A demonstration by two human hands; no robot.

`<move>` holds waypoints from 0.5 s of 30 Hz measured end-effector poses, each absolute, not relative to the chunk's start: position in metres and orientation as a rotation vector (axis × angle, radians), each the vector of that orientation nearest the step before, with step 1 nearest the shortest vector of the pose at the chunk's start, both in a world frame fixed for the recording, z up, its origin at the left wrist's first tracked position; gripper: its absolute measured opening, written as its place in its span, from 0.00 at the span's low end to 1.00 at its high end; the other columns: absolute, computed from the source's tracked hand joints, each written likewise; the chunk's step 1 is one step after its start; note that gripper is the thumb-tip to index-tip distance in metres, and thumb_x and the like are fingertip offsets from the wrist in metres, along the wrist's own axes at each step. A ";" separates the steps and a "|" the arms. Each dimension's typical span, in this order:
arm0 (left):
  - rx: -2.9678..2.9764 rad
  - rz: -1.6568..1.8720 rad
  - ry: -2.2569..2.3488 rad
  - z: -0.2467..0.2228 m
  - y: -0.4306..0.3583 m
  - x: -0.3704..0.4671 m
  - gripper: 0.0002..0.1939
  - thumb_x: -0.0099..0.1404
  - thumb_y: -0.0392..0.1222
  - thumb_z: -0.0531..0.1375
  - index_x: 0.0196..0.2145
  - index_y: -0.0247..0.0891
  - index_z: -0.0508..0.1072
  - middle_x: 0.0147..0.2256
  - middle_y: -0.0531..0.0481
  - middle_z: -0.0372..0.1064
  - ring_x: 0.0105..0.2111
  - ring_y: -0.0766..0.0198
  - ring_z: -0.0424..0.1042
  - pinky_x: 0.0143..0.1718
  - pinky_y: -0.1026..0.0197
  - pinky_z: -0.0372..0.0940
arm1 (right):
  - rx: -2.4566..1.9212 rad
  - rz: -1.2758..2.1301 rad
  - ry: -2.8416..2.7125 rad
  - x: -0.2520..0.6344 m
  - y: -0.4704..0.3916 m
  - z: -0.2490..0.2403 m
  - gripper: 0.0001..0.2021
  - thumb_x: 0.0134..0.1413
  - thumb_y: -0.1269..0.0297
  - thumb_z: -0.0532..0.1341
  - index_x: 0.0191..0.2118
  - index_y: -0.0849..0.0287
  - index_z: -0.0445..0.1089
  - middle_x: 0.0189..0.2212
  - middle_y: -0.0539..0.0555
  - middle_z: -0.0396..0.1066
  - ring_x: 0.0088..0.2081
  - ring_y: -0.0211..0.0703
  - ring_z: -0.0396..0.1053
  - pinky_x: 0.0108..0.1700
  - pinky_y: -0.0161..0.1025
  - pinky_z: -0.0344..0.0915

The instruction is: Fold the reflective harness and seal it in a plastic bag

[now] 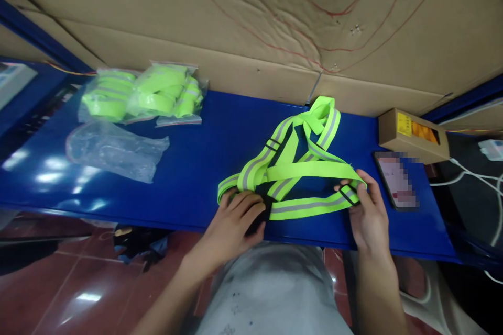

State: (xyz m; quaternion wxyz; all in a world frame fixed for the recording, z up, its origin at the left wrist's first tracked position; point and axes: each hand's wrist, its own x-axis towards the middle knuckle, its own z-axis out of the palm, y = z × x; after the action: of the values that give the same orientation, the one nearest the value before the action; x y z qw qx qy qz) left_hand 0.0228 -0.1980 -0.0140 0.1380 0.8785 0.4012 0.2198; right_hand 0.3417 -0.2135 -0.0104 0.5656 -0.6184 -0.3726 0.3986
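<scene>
A neon yellow-green reflective strap vest [310, 170] with grey stripes and black slide buckles lies in loops on the blue table. My left hand [239, 217] is curled over its lower left part, where a black piece shows under the fingers. My right hand [367, 209] grips the strap at the lower right, thumb and fingers around it by a black slide buckle [349, 194]. The vest's far end is bunched into a loop near the back panel.
Clear bags with folded neon straps [145, 93] sit at the back left. An empty clear plastic bag [118, 149] lies before them. On the right are a phone [395, 180] and a cardboard box [412, 133] with orange contents. A cardboard panel [236, 63] stands behind the blue table [188, 178].
</scene>
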 end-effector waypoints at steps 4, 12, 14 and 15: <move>2.521 0.665 1.163 -0.016 -0.199 0.023 0.09 0.71 0.40 0.60 0.48 0.41 0.73 0.50 0.44 0.76 0.54 0.51 0.73 0.58 0.46 0.60 | -1.251 1.295 -0.973 0.350 -0.222 0.001 0.32 0.57 0.42 0.67 0.65 0.43 0.68 0.45 0.56 0.71 0.44 0.54 0.75 0.45 0.51 0.75; 2.580 0.600 1.120 -0.008 -0.202 0.020 0.15 0.73 0.44 0.61 0.55 0.41 0.73 0.52 0.42 0.76 0.55 0.50 0.72 0.60 0.43 0.58 | -1.417 1.164 -1.092 0.331 -0.212 -0.005 0.20 0.56 0.59 0.72 0.53 0.45 0.71 0.32 0.47 0.62 0.33 0.41 0.65 0.33 0.37 0.66; 2.628 0.528 1.110 -0.005 -0.204 0.018 0.20 0.74 0.45 0.60 0.61 0.41 0.69 0.56 0.41 0.74 0.58 0.48 0.71 0.63 0.41 0.55 | -1.457 1.064 -1.102 0.329 -0.210 -0.007 0.20 0.55 0.59 0.73 0.51 0.46 0.69 0.33 0.47 0.62 0.32 0.40 0.66 0.32 0.36 0.66; 2.655 0.501 1.118 -0.004 -0.205 0.017 0.23 0.75 0.45 0.59 0.64 0.41 0.67 0.58 0.41 0.73 0.59 0.48 0.70 0.64 0.40 0.54 | -1.476 1.038 -1.097 0.328 -0.208 -0.006 0.20 0.55 0.59 0.73 0.51 0.47 0.69 0.34 0.47 0.63 0.32 0.39 0.67 0.32 0.36 0.66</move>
State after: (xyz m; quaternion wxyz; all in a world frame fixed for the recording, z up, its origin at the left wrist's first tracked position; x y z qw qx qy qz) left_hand 0.0168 -0.2052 -0.0038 0.1084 0.9026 0.3802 0.1702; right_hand 0.3283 -0.2083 -0.0063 0.4926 -0.6082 -0.4522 0.4277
